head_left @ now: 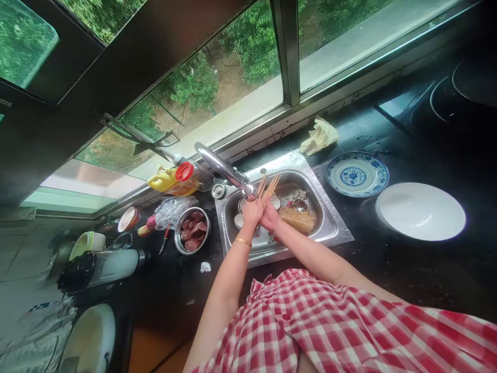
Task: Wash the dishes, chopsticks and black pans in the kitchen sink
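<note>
Left hand (pixel 252 213) and right hand (pixel 271 215) clasp chopsticks (pixel 273 185) (several); faucet (pixel 220 162) above; sink (pixel 335 230) below.

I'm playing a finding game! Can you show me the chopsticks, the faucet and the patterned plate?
Chopsticks (pixel 272 187), head view: exposed upper part.
Faucet (pixel 221 165), head view: shiny spout.
Patterned plate (pixel 353 175), head view: blue centre.

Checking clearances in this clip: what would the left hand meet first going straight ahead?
Probably the faucet, just beyond the left hand in view; depth is unclear, so the hand might pass underneath.
</note>
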The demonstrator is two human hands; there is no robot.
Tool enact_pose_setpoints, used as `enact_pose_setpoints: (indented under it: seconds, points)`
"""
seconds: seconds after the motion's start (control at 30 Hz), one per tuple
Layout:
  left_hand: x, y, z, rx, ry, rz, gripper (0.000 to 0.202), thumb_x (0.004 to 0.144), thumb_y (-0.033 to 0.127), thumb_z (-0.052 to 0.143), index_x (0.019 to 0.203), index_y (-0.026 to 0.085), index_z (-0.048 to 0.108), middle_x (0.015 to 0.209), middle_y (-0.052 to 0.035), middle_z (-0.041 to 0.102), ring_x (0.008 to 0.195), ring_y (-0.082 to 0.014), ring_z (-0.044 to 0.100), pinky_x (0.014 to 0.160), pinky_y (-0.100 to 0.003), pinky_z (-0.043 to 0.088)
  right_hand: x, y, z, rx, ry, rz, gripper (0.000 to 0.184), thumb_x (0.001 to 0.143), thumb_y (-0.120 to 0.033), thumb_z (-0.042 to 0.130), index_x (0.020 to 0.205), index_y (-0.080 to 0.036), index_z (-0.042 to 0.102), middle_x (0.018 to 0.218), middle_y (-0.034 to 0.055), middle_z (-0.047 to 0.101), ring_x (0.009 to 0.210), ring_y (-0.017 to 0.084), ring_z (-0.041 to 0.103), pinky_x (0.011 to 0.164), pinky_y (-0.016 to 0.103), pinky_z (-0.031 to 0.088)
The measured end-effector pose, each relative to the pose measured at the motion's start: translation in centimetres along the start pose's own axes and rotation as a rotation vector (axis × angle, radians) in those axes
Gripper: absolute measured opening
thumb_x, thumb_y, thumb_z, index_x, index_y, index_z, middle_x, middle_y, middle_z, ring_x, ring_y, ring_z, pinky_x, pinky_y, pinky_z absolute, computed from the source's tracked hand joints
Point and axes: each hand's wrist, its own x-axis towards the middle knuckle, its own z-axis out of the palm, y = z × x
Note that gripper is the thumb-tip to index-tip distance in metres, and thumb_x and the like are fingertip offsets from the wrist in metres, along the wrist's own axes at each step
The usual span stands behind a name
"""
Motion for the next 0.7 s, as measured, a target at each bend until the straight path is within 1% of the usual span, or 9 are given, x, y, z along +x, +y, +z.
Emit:
enact_pose_setpoints:
  seconds: [0.13, 0.23, 0.3, 0.37, 0.43, 0.5, 0.57, 0.63, 0.7]
  points:
    - [-0.8, 0.3, 1.2, 0.032, -0.118, 0.111, 0.052, 0.092, 0.026, 0.041, 0.143, 0.019, 0.042, 0.14, -0.0178, 0.048, 0.13, -0.0292, 0.046, 0.107, -0.042, 0.034, 0.9, -0.8, -1.4, -0.001, 0.251, 0.019, 0.012, 0.083, -0.031, 0.061, 0.076, -0.021, 0.06, 0.071, 0.001, 0.069, 0.081, 0.019, 0.066, 0.086, 0.037, 0.053]
    - [-1.4, -1.6, 0.7, -0.122, -0.197, 0.131, 0.051, 0.089, 0.034, 0.049, 0.139, 0.021, 0.047, 0.125, -0.0142, 0.061, 0.119, -0.0273, 0.056, 0.1, -0.039, 0.043, 1.0, -2.6, -1.9, 0.001, 0.392, -0.046, 0.02, 0.086, -0.022, 0.058, 0.066, -0.021, 0.055, 0.054, -0.0034, 0.06, 0.058, 0.014, 0.06, 0.073, 0.03, 0.054]
    - [-2.1, -3.8, -0.2, -0.246, -0.315, 0.055, 0.041, 0.086, 0.043, 0.055, 0.12, 0.022, 0.063, 0.101, -0.0106, 0.07, 0.097, -0.0256, 0.066, 0.088, -0.038, 0.051, 0.9, -4.1, -1.8, -0.007, 0.389, -0.086, 0.023, 0.086, -0.023, 0.058, 0.064, -0.021, 0.052, 0.051, -0.0045, 0.057, 0.051, 0.013, 0.056, 0.065, 0.029, 0.054]
    - [-3.1, -5.9, -0.7, -0.441, -0.411, -0.111, 0.037, 0.085, 0.05, 0.055, 0.102, 0.019, 0.068, 0.081, -0.0078, 0.07, 0.075, -0.0215, 0.068, 0.074, -0.035, 0.055, 0.6, -5.3, -1.4, -0.017, 0.343, -0.129, 0.022, 0.085, -0.024, 0.062, 0.066, -0.021, 0.052, 0.054, -0.0042, 0.058, 0.051, 0.012, 0.056, 0.062, 0.028, 0.053]
    - [-3.9, -7.0, -0.5, -0.731, -0.376, -0.291, 0.04, 0.088, 0.051, 0.048, 0.099, 0.017, 0.067, 0.078, -0.0074, 0.069, 0.069, -0.018, 0.068, 0.07, -0.033, 0.056, 0.3, -5.8, -0.7, -0.019, 0.295, -0.175, 0.016, 0.081, -0.023, 0.066, 0.07, -0.02, 0.054, 0.058, -0.0044, 0.06, 0.055, 0.013, 0.058, 0.063, 0.028, 0.053]
    - [-4.3, -6.6, 0.4, -1.01, -0.257, -0.388, 0.042, 0.094, 0.046, 0.038, 0.103, 0.015, 0.065, 0.085, -0.0094, 0.07, 0.076, -0.0173, 0.069, 0.074, -0.033, 0.056, -0.1, -5.3, -0.1, -0.047, 0.241, -0.202, 0.012, 0.078, -0.02, 0.069, 0.078, -0.02, 0.056, 0.061, -0.005, 0.062, 0.06, 0.013, 0.06, 0.065, 0.028, 0.052]
    - [-4.1, -5.0, 1.5, -1.17, -0.172, -0.417, 0.042, 0.097, 0.039, 0.033, 0.105, 0.013, 0.064, 0.089, -0.011, 0.07, 0.083, -0.0177, 0.069, 0.078, -0.033, 0.057, -0.6, -4.3, 0.5, -0.139, 0.193, -0.197, 0.018, 0.074, -0.017, 0.07, 0.086, -0.021, 0.058, 0.065, -0.0049, 0.064, 0.063, 0.013, 0.061, 0.065, 0.028, 0.052]
    - [-3.6, -3.3, 2.1, -1.214, -0.173, -0.461, 0.041, 0.097, 0.037, 0.034, 0.105, 0.012, 0.065, 0.086, -0.0111, 0.07, 0.079, -0.0174, 0.068, 0.074, -0.032, 0.057, -1.1, -3.6, 0.7, -0.271, 0.18, -0.196, 0.025, 0.069, -0.016, 0.073, 0.089, -0.02, 0.058, 0.067, -0.0046, 0.065, 0.065, 0.014, 0.062, 0.064, 0.027, 0.051]
    - [-3.2, -2.4, 1.8, -1.219, -0.273, -0.518, 0.042, 0.096, 0.039, 0.036, 0.104, 0.01, 0.065, 0.079, -0.0102, 0.07, 0.067, -0.0156, 0.067, 0.066, -0.029, 0.057, -1.4, -3.6, 0.7, -0.383, 0.196, -0.219, 0.029, 0.065, -0.015, 0.075, 0.089, -0.02, 0.06, 0.069, -0.0052, 0.065, 0.065, 0.012, 0.061, 0.063, 0.023, 0.05]
